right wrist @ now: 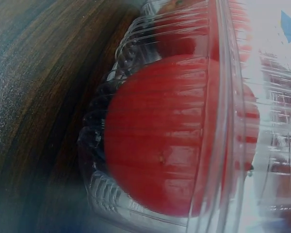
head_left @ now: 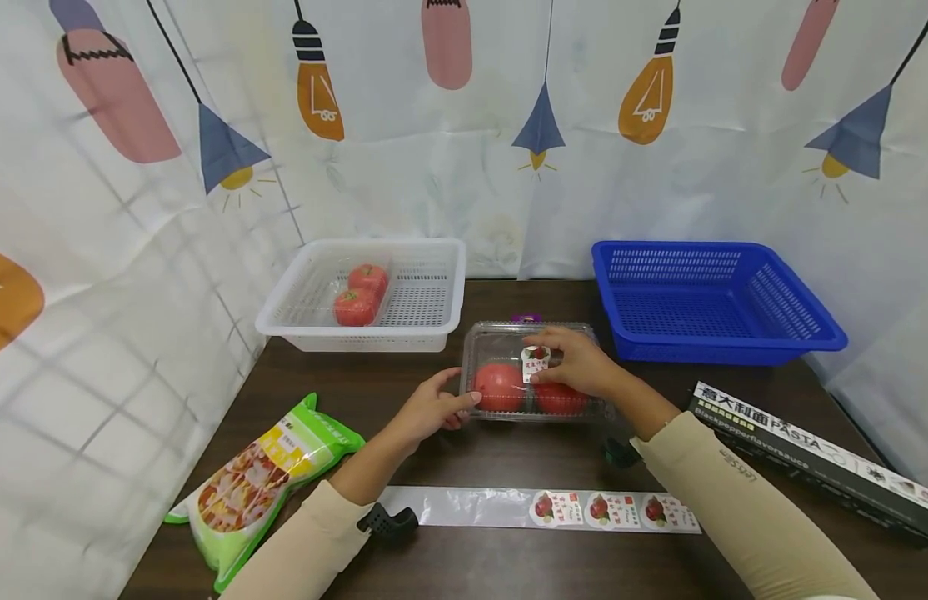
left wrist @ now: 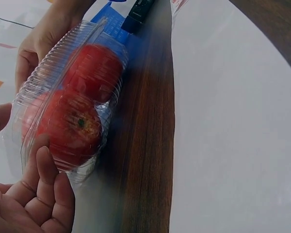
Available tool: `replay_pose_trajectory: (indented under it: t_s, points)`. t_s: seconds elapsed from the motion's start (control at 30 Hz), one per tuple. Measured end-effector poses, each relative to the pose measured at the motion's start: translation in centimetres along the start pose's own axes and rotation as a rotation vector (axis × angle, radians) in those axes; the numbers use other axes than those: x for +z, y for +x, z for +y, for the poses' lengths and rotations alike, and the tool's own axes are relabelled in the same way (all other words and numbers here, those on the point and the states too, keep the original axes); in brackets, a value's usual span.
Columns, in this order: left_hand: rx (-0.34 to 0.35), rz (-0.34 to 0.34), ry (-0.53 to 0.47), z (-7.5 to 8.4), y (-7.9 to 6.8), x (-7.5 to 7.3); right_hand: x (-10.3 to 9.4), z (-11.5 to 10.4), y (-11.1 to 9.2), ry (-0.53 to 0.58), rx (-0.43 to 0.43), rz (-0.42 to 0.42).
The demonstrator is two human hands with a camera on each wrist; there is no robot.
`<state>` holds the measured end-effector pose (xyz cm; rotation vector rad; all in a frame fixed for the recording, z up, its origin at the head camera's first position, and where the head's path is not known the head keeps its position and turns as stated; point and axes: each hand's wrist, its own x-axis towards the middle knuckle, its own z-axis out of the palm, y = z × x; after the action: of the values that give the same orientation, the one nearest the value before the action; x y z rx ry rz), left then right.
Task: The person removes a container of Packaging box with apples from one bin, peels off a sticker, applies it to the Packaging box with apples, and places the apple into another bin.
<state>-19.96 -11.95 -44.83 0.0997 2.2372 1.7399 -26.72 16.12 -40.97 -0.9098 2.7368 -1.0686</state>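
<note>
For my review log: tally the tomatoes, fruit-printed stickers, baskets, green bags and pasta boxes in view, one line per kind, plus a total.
Tomatoes: 4
Stickers: 4
Baskets: 2
Green bag: 1
Pasta box: 1
Total: 12

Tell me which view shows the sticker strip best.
Head view: it shows the sticker strip across the table, three printed stickers facing up. Left wrist view: a large, mostly blank stretch, only a scrap of print at the top edge. Right wrist view: none visible.
</note>
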Motion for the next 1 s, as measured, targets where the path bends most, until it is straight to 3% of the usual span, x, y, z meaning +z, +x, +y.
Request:
replay_pose_trajectory:
  t_s: [0.43, 0.7, 0.87, 1.0]
  points:
    - [-0.045, 0.012, -0.042, 0.3, 0.0, -0.2, 0.4, -0.6, 1.5, -0.066, 0.103, -0.048]
    - [-0.089, 0.010, -0.041, 0.5, 0.1, 0.0, 1.1, -1.0, 2.8, -0.136, 0.225, 0.106]
    - [-0.103, 0.012, -0.017, 0.6, 0.1, 0.0, 1.5, -1.3, 3.2, -0.170, 0.253, 0.201]
    - [-0.087, 0.002, -0.008, 0.6, 0.2, 0.0, 1.0, -1.2, 2.9, -0.165, 0.210, 0.173]
